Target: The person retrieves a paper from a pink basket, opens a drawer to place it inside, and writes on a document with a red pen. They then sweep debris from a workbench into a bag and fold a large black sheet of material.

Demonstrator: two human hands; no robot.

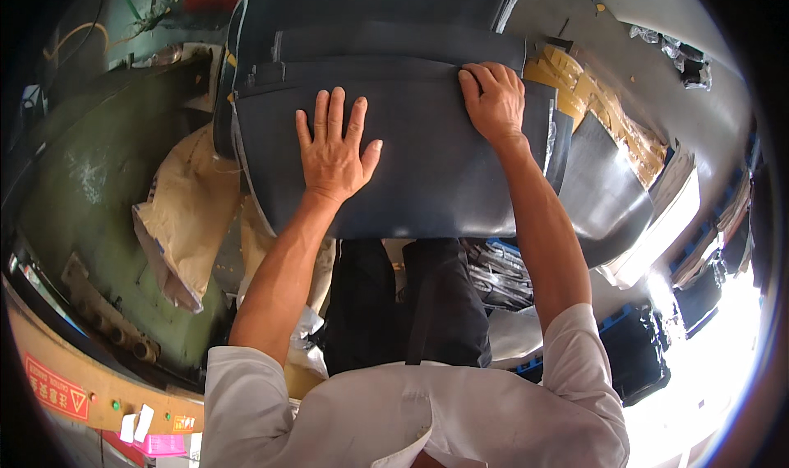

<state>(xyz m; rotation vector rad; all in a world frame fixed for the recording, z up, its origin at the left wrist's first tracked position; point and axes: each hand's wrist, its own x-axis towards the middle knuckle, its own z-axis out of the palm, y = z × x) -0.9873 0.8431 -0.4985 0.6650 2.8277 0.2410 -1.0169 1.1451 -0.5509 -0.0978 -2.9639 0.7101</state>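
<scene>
While hands [411, 131] press dark sheet [427, 189], cluttered workshop

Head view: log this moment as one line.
left hand: flat, fingers spread on dark blue-grey flexible sheet | right hand: fingers curled over sheet's upper fold | cream sack: left

Dark grey sheet [411, 189], green machine [99, 180], white sleeves [246, 386].

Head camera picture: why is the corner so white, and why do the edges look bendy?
In the head view, strong glare washes out the lower right; the fisheye lens curves straight edges near the rim; the dark sheet under the left hand and right hand stays sharp and evenly lit.
</scene>
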